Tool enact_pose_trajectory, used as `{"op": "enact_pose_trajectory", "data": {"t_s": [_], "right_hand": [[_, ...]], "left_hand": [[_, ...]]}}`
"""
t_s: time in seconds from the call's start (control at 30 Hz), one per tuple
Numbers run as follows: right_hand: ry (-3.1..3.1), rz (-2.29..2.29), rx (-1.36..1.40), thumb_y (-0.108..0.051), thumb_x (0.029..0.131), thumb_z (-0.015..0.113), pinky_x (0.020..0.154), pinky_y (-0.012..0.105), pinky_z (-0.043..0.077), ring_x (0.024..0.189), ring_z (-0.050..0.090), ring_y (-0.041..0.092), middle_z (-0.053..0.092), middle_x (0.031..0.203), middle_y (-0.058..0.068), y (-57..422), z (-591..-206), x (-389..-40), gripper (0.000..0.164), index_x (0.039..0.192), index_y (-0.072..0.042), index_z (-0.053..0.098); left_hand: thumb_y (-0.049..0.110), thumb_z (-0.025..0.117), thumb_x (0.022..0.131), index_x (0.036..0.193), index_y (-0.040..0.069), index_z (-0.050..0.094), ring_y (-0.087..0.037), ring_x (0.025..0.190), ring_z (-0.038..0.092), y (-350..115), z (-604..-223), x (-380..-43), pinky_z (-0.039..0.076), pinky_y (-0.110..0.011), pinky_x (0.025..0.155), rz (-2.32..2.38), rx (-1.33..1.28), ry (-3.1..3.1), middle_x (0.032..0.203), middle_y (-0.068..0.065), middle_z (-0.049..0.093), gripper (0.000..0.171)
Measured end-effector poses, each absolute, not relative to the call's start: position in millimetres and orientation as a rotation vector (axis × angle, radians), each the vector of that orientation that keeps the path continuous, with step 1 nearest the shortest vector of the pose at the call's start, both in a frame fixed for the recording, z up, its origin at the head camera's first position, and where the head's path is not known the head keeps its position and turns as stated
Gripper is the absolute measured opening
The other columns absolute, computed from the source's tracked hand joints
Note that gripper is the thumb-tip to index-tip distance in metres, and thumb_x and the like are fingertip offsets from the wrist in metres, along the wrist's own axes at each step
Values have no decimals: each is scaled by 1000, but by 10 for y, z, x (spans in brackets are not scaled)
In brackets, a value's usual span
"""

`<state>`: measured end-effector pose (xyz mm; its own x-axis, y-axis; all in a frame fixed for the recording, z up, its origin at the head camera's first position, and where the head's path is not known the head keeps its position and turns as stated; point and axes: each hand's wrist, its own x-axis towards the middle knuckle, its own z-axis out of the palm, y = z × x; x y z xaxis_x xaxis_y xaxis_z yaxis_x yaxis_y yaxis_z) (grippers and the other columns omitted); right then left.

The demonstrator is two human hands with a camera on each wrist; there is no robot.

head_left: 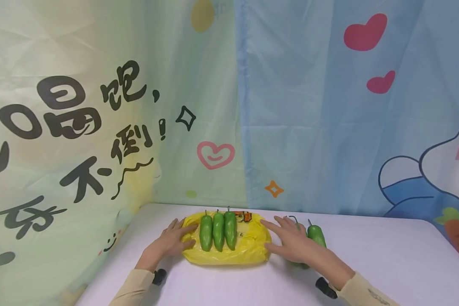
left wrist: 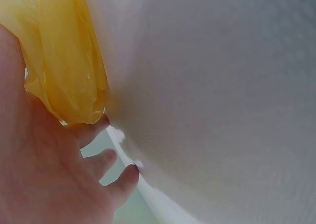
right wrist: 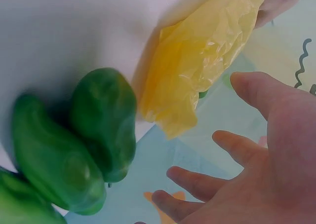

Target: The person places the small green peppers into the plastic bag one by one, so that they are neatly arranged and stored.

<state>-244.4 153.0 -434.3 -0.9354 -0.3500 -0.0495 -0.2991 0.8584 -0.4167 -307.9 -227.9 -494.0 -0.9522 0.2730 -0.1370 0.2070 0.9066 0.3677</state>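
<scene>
Head view: left hand, fingers spread, touches the yellow plastic bag under three green peppers; right hand, also spread, partly hides the right-side peppers.

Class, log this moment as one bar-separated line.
left hand: at left end of yellow bag | right hand: spread beside its right end | three green peppers: on bag | more peppers: on table, right
</scene>
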Motion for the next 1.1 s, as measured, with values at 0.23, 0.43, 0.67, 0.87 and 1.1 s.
{"op": "enact_pose_trajectory", "data": {"t_s": [0.23, 0.43, 0.67, 0.87, 1.1], "right_hand": [[2940, -576, -476, -44, 95, 65, 108, 83, 18, 147, 26, 53, 34, 160, 23, 1640, -4369, -2416, 65, 153, -26, 43], [2940, -611, -464, -43, 93, 67, 107, 85, 16, 146, 27, 54, 35, 159, 25, 1726, -4361, -2378, 66, 152, -25, 45], [2967, -588, -467, -44, 94, 66, 104, 82, 23, 144, 28, 56, 35, 158, 26, 1847, -4397, -2362, 66, 153, -26, 43], [2976, -595, -447, -38, 94, 67, 102, 84, 23, 142, 29, 59, 36, 157, 28, 1939, -4428, -2372, 64, 152, -24, 44], [2989, -578, -416, -43, 93, 68, 101, 86, 22, 140, 31, 58, 39, 154, 29, 2040, -4426, -2371, 66, 151, -23, 45]], "left_hand": [[41, 61, 96, 150, 26, 49, -46, 154, 14, -2270, -4938, -3091, 16, -71, 119, 521, 366, 2885, 165, -17, 28, 57], [41, 61, 96, 149, 26, 50, -46, 154, 14, -2266, -4946, -3098, 16, -71, 120, 525, 360, 2884, 164, -17, 29, 57], [41, 61, 95, 149, 26, 50, -47, 153, 14, -2257, -4929, -3093, 16, -72, 119, 532, 355, 2881, 164, -18, 30, 57], [41, 62, 95, 149, 26, 50, -47, 153, 14, -2255, -4923, -3087, 16, -71, 119, 526, 346, 2881, 164, -17, 30, 57], [41, 61, 96, 149, 27, 50, -46, 154, 14, -2264, -4933, -3091, 17, -72, 119, 517, 358, 2885, 164, -17, 30, 57]]}}
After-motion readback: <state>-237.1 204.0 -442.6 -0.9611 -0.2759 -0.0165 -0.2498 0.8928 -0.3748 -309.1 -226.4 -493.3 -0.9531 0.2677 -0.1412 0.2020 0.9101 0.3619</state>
